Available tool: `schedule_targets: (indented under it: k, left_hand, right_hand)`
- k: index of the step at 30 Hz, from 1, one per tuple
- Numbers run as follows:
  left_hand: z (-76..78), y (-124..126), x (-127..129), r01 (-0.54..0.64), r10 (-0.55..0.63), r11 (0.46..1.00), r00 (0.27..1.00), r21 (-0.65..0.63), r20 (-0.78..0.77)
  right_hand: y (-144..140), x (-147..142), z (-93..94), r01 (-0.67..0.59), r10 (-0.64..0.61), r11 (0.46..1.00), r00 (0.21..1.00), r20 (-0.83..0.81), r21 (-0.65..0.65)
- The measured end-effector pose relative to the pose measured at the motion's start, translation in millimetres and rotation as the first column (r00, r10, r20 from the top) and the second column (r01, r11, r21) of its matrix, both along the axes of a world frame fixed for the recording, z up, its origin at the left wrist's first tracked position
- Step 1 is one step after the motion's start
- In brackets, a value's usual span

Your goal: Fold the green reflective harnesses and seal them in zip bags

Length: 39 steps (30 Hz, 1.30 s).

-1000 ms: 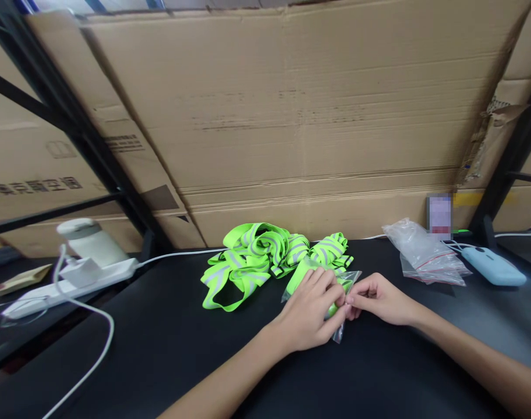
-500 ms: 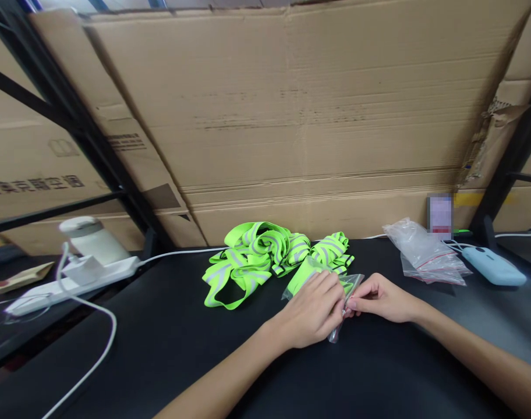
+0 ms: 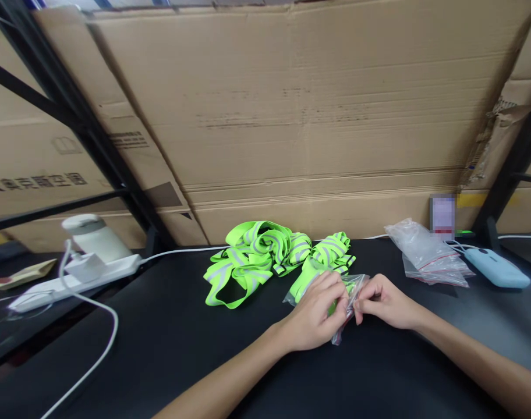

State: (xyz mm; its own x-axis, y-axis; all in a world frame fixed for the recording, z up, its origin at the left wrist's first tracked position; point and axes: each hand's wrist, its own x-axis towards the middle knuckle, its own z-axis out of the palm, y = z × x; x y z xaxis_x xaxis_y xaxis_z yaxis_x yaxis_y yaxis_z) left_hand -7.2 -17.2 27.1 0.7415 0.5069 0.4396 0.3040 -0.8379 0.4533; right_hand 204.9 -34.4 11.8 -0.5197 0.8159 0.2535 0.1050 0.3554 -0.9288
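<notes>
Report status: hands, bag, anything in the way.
Left hand and right hand both pinch the clear bag, green strap inside. Loose straps lie just behind, touching nothing held.

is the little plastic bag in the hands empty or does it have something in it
Not empty: green strap material shows through the clear zip bag pinched between the left hand and right hand. Whether its mouth is sealed cannot be told.

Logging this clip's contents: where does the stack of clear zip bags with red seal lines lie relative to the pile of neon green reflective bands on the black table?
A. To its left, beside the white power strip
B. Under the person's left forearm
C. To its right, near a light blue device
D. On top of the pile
C: the stack of clear zip bags with red seal lines lies right of the pile of neon green reflective bands, next to the light blue device.
</notes>
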Motion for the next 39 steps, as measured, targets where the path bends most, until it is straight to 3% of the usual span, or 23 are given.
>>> schedule_targets:
  k: [5, 10, 13, 15, 17, 19, 22, 26, 28, 30, 33, 36, 37, 39]
  left_hand:
    - [-2.7, -0.9, 2.0, 0.0, 0.002, 1.0, 0.997, -0.028, 0.071]
    - [2.2, 10.3, -6.7, -0.043, 0.089, 0.985, 0.955, -0.167, 0.282]
    - [1.8, 13.6, -10.5, -0.067, 0.116, 0.986, 0.937, -0.156, 0.331]
    - [-1.2, 11.3, -8.9, -0.075, 0.119, 0.987, 0.931, -0.139, 0.345]
    - [-4.9, 7.4, -5.2, -0.089, 0.127, 0.988, 0.93, -0.125, 0.345]
    - [-7.7, 4.1, -1.8, -0.108, 0.142, 0.988, 0.928, -0.114, 0.344]
    - [-9.0, 1.6, 0.8, -0.144, 0.177, 0.983, 0.917, -0.117, 0.357]
    - [-6.8, 3.1, 0.0, -0.114, 0.139, 0.989, 0.943, -0.098, 0.302]
    - [-4.2, 8.8, -4.0, -0.112, 0.122, 0.992, 0.957, -0.054, 0.262]
    - [-0.2, 19.5, -12.8, -0.195, 0.183, 0.98, 0.955, 0.028, 0.233]
    - [6.8, 41.5, -34.1, -0.406, 0.38, 0.902, 0.908, 0.148, 0.178]
    - [9.9, 59.4, -54.1, -0.611, 0.616, 0.782, 0.788, 0.123, -0.006]
    - [9.2, 62.8, -57.9, -0.637, 0.647, 0.761, 0.76, 0.12, -0.071]
    - [5.5, 65.2, -60.2, -0.626, 0.635, 0.773, 0.758, 0.108, -0.151]
  right_hand:
    - [-0.7, -0.6, -1.4, 0.027, -0.027, 1.0, 1.0, 0.0, 0.009]
    - [-3.1, -1.9, -1.5, 0.025, -0.026, 0.999, 0.999, 0.045, 0.033]
    - [-3.9, -2.7, -3.1, 0.097, -0.103, 0.992, 0.992, 0.076, 0.085]
    - [-3.9, -2.0, -3.9, 0.207, -0.235, 0.954, 0.965, 0.115, 0.219]
    - [-4.0, -0.1, -3.8, 0.294, -0.378, 0.865, 0.914, 0.144, 0.407]
    - [-4.4, 1.8, -2.9, 0.296, -0.448, 0.782, 0.879, 0.165, 0.548]
    - [-5.6, 2.2, -1.3, 0.249, -0.486, 0.737, 0.842, 0.236, 0.629]
    - [-7.0, -0.4, -0.7, 0.295, -0.619, 0.69, 0.715, 0.327, 0.661]
    - [-6.9, -0.6, -0.4, 0.313, -0.643, 0.696, 0.673, 0.366, 0.647]
    - [-6.3, 0.3, 0.4, 0.325, -0.634, 0.722, 0.664, 0.396, 0.611]
    - [-5.7, 1.9, 3.1, 0.332, -0.613, 0.755, 0.664, 0.428, 0.565]
    - [-6.2, 1.3, 5.1, 0.328, -0.584, 0.789, 0.662, 0.47, 0.52]
    - [-6.3, 0.5, 4.7, 0.326, -0.563, 0.808, 0.672, 0.48, 0.491]
    - [-6.1, -1.0, 1.8, 0.327, -0.51, 0.85, 0.709, 0.487, 0.413]
